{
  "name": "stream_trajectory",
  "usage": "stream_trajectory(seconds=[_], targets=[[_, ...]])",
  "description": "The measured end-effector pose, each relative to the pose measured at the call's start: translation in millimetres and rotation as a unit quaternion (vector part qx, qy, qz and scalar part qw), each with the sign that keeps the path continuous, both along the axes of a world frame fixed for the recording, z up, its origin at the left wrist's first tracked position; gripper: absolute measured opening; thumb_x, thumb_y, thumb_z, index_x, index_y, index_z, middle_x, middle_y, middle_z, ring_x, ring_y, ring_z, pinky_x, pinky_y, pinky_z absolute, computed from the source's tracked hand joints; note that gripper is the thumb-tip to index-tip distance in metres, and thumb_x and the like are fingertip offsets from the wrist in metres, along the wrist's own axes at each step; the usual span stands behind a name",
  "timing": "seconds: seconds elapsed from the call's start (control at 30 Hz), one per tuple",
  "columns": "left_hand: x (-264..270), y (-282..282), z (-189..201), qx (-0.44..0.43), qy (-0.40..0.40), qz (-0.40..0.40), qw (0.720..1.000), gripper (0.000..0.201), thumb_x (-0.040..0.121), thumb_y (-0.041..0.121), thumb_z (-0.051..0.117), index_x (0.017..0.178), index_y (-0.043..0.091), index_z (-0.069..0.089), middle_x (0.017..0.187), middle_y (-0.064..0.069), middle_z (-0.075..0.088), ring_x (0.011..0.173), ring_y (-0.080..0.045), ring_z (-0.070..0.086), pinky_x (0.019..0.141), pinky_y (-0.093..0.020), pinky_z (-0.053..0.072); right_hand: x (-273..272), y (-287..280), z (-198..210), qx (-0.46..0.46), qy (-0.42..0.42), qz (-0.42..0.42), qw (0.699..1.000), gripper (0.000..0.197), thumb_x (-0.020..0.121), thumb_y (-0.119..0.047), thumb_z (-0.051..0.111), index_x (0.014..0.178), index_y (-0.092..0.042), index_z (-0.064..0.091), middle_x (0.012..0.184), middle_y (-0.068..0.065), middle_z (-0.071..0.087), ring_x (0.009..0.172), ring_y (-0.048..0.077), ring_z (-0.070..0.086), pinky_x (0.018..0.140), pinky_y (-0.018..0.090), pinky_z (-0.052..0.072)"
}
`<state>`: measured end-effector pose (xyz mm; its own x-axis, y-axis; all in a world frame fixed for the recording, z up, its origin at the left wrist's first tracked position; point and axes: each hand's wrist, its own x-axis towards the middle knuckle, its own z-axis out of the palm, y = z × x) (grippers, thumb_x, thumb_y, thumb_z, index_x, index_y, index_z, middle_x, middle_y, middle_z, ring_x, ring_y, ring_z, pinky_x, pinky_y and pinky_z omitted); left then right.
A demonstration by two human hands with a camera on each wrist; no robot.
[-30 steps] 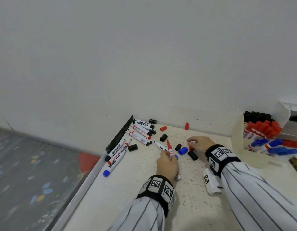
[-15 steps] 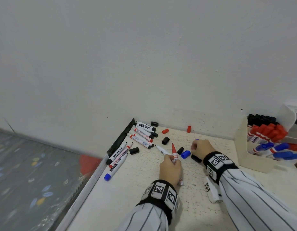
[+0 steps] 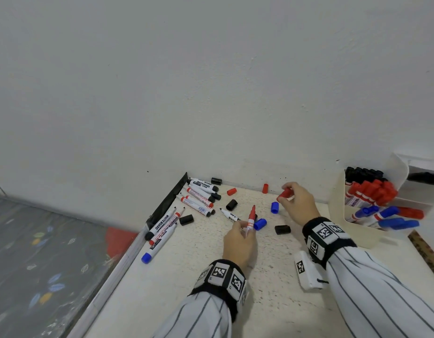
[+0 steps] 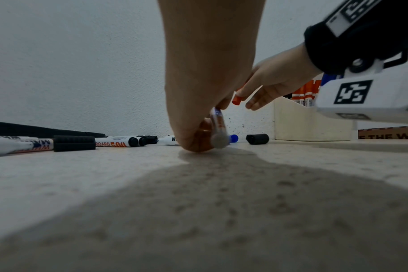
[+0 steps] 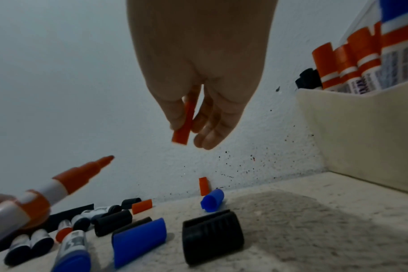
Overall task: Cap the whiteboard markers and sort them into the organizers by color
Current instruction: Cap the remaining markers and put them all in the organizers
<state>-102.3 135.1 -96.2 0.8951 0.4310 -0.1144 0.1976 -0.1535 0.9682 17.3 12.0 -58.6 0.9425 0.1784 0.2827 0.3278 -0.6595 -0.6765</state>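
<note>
My left hand (image 3: pixel 239 236) grips an uncapped red marker (image 3: pixel 251 217) near its middle, tip pointing up and away; its butt end (image 4: pixel 219 140) sits just above the table. My right hand (image 3: pixel 296 203) is lifted off the table and pinches a red cap (image 3: pixel 285 194) between thumb and fingers, seen in the right wrist view as the red cap (image 5: pixel 183 127) hanging below the fingers. The marker tip (image 5: pixel 91 167) points toward that cap from the lower left, a gap apart. The cream organizer (image 3: pixel 342 203) at the right holds capped black, red and blue markers.
Loose caps lie on the speckled table: two blue caps (image 3: pixel 259 224), black caps (image 3: pixel 282 229), red caps (image 3: pixel 231 191). Several uncapped markers (image 3: pixel 201 196) lie at the back left by a black strip. Left of the table edge (image 3: pixel 118 267) is the floor.
My right hand picked a red cap off the table and rose with it. My left hand tilted the red marker more upright. The camera view shifted slightly.
</note>
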Motion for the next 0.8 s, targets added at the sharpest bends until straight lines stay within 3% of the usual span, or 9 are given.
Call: stream_trajectory(seconds=[0.07,0.17,0.23,0.37,0.43,0.5,0.6,0.7,0.8], targets=[[-0.6,-1.1,0.0,0.004,-0.014,-0.005,1.000,0.017,0.095,0.020,0.049,0.111,0.021,0.055,0.099,-0.003,0.060,0.070,-0.003,0.050,0.053,-0.008,0.040,-9.1,-5.0,4.8,0.019,0.007,0.024,1.000,0.022,0.089,-0.009,0.056,0.111,-0.010,0.058,0.102,0.004,0.058,0.089,0.014,0.053,0.080,0.022,0.041],[-2.5,-3.8,-0.6,-0.003,-0.031,-0.012,0.999,0.016,0.094,0.018,0.050,0.106,0.021,0.059,0.095,-0.002,0.059,0.070,-0.006,0.052,0.056,-0.012,0.043,-22.0,-10.4,8.3,0.041,0.031,0.069,0.996,0.016,0.091,-0.009,0.054,0.105,-0.016,0.058,0.093,-0.005,0.056,0.078,0.008,0.054,0.071,0.015,0.041],[-2.0,-5.1,-2.4,-0.003,-0.032,-0.003,0.999,0.016,0.093,0.018,0.050,0.105,0.023,0.059,0.094,-0.001,0.059,0.071,-0.008,0.054,0.058,-0.016,0.046,-26.4,-16.6,6.9,0.023,0.064,0.072,0.995,0.009,0.091,-0.011,0.055,0.096,-0.018,0.055,0.087,-0.005,0.055,0.071,0.009,0.052,0.068,0.019,0.041],[0.7,-0.8,-4.2,0.035,-0.015,0.000,0.999,0.018,0.095,0.019,0.048,0.110,0.020,0.058,0.099,-0.001,0.060,0.077,-0.009,0.054,0.063,-0.017,0.044,-33.5,-34.4,-0.7,-0.019,0.268,0.081,0.960,0.009,0.095,-0.021,0.048,0.088,-0.016,0.050,0.086,0.006,0.066,0.060,0.016,0.057,0.051,0.022,0.046],[3.4,2.9,-5.7,0.079,-0.009,-0.019,0.997,0.022,0.094,0.019,0.048,0.114,0.017,0.058,0.105,-0.004,0.062,0.087,-0.012,0.054,0.074,-0.022,0.045,-36.0,-39.4,-6.3,-0.032,0.311,0.094,0.945,0.012,0.096,-0.025,0.045,0.089,-0.016,0.049,0.088,0.007,0.067,0.068,0.018,0.061,0.059,0.024,0.050],[4.3,3.9,-6.1,0.087,-0.001,-0.029,0.996,0.023,0.094,0.019,0.049,0.115,0.016,0.058,0.107,-0.004,0.061,0.090,-0.012,0.053,0.077,-0.022,0.043,-34.6,-42.2,-12.4,-0.054,0.260,0.086,0.960,0.012,0.096,-0.026,0.047,0.086,-0.020,0.049,0.091,0.003,0.063,0.081,0.018,0.060,0.068,0.024,0.047],[3.8,1.6,-8.7,0.075,-0.007,-0.023,0.997,0.019,0.094,0.019,0.050,0.111,0.020,0.059,0.100,-0.001,0.060,0.082,-0.011,0.054,0.068,-0.020,0.044,-32.1,-41.6,-17.1,-0.022,0.199,0.056,0.978,0.011,0.094,-0.024,0.049,0.083,-0.023,0.050,0.095,0.001,0.060,0.092,0.021,0.059,0.074,0.027,0.044],[2.6,-0.8,-11.4,0.052,-0.016,-0.020,0.998,0.014,0.091,0.019,0.053,0.102,0.024,0.062,0.091,0.001,0.060,0.074,-0.009,0.056,0.059,-0.021,0.048,-33.0,-35.1,-15.6,0.057,0.175,0.050,0.982,0.011,0.094,-0.016,0.049,0.084,-0.020,0.051,0.094,0.004,0.061,0.075,0.020,0.058,0.062,0.019,0.046],[3.2,0.9,-11.6,0.071,-0.012,-0.055,0.996,0.014,0.090,0.021,0.057,0.103,0.022,0.061,0.090,0.003,0.058,0.073,-0.006,0.053,0.058,-0.015,0.042,-32.5,-28.6,-13.5,0.100,0.136,0.046,0.985,0.006,0.094,-0.010,0.050,0.092,-0.015,0.053,0.100,0.009,0.060,0.065,0.016,0.052,0.053,0.012,0.042]])
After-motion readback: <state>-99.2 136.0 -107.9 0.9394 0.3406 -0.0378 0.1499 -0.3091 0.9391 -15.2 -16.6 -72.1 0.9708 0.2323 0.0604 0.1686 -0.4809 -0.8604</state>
